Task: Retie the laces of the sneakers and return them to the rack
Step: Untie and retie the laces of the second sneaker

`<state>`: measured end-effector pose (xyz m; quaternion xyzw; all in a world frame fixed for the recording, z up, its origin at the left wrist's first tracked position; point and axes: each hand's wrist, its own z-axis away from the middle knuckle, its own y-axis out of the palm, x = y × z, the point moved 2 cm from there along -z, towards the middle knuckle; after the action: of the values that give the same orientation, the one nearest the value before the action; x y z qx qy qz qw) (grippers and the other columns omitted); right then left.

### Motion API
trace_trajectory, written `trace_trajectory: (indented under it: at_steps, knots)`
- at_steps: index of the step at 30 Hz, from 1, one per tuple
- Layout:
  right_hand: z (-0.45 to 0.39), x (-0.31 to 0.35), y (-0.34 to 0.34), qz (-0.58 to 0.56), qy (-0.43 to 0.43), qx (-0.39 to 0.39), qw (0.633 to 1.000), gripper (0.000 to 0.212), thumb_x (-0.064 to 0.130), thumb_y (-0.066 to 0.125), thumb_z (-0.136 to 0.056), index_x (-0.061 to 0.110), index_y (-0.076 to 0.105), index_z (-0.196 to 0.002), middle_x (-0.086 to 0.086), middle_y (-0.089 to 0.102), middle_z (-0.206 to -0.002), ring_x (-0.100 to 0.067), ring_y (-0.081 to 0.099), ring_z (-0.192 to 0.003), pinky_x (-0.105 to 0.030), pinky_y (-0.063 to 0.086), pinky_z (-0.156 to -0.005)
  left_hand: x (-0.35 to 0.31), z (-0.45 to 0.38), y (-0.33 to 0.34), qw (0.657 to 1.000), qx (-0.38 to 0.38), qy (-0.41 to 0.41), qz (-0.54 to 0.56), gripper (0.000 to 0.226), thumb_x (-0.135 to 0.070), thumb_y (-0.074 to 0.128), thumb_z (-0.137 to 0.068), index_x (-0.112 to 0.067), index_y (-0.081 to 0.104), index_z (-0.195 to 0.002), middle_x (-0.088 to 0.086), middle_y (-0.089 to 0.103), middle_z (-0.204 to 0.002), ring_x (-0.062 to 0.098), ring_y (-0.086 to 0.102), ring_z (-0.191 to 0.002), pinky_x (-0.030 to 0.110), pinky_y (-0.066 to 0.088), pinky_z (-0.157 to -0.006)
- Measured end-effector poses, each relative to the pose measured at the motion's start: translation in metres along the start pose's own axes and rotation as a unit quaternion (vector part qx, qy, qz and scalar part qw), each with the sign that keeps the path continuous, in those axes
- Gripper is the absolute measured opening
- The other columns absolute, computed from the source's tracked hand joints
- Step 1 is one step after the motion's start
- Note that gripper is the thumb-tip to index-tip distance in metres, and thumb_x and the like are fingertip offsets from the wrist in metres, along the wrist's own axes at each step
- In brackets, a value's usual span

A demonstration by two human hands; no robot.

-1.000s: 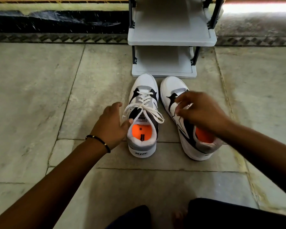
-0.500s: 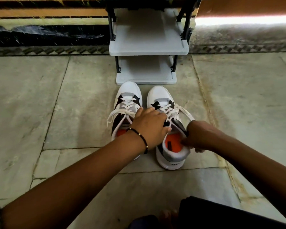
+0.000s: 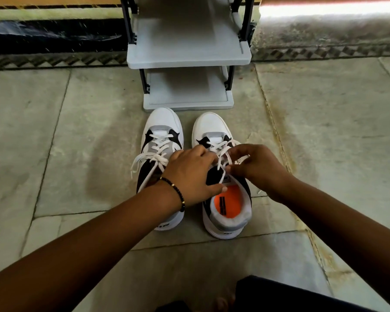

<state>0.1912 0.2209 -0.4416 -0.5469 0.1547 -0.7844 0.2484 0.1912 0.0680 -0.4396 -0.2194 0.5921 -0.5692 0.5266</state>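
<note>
Both shelves of the grey rack [image 3: 187, 52] are seen bare; the sneakers [image 3: 161, 140] are set on the floor before it. The right sneaker's laces [image 3: 223, 152] are pinched by the left hand [image 3: 189, 174] and right hand [image 3: 257, 167].

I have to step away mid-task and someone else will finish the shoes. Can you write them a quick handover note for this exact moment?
Left hand: on the right sneaker, fingers at its laces.
Right hand: pinching a lace of the same sneaker.
Left sneaker: on the floor beside it, laces loose, no bow visible.
Rack: just beyond the toes; both visible shelves bare.
Done: no finished knot visible.
Left: tie both sneakers, then put them on the rack.
</note>
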Motion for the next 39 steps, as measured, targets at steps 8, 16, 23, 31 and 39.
trace_trajectory:
  at_steps: [8,16,23,31,39]
  knots:
    - [-0.004,0.01,-0.001,-0.148,-0.033,0.052,0.987,0.018,-0.003,0.064,-0.079,0.013,0.065,-0.071,-0.003,0.062,-0.066,-0.006,0.057,-0.058,-0.015,0.047,-0.055,0.002,-0.012,-0.003,0.969,-0.028,-0.042,0.243,0.03,-0.023,0.058,-0.085,-0.014,0.058,-0.114,0.006,0.065,-0.113,0.019,0.059,-0.105,0.029,0.047,-0.09]
    - [-0.004,0.007,-0.01,-0.21,-0.024,-0.026,0.977,0.015,0.001,0.058,-0.085,0.008,0.069,-0.077,0.003,0.066,-0.055,-0.001,0.057,-0.049,-0.009,0.041,-0.048,0.003,-0.012,0.004,0.92,-0.075,-0.098,0.372,0.009,-0.015,0.058,-0.086,-0.014,0.067,-0.087,0.004,0.074,-0.086,0.013,0.067,-0.081,0.026,0.052,-0.078]
    - [0.005,0.014,0.002,-0.041,-0.069,0.089,0.993,0.011,0.012,0.069,-0.079,0.015,0.074,-0.088,0.002,0.07,-0.074,-0.001,0.059,-0.067,-0.013,0.048,-0.064,-0.003,0.002,-0.016,0.894,-0.147,-0.002,0.423,0.017,-0.017,0.051,-0.089,-0.023,0.065,-0.097,-0.004,0.068,-0.102,0.001,0.061,-0.098,0.017,0.049,-0.084]
    - [0.001,0.019,-0.01,-0.131,-0.052,0.057,0.988,0.013,0.011,0.063,-0.084,0.002,0.072,-0.087,-0.018,0.073,-0.086,-0.028,0.069,-0.082,-0.039,0.055,-0.075,0.006,0.002,-0.019,0.971,-0.07,-0.031,0.227,0.02,-0.021,0.047,-0.093,-0.016,0.064,-0.102,-0.005,0.07,-0.072,-0.005,0.06,-0.064,0.012,0.046,-0.065]
    - [0.004,0.025,-0.011,-0.118,-0.089,0.086,0.985,0.021,0.012,0.063,-0.084,-0.008,0.068,-0.089,-0.024,0.072,-0.091,-0.039,0.067,-0.09,-0.052,0.052,-0.088,-0.001,0.002,-0.012,0.877,0.148,-0.043,0.456,0.005,-0.007,0.056,-0.088,-0.012,0.058,-0.087,0.006,0.071,-0.072,0.003,0.069,-0.061,0.008,0.049,-0.058]
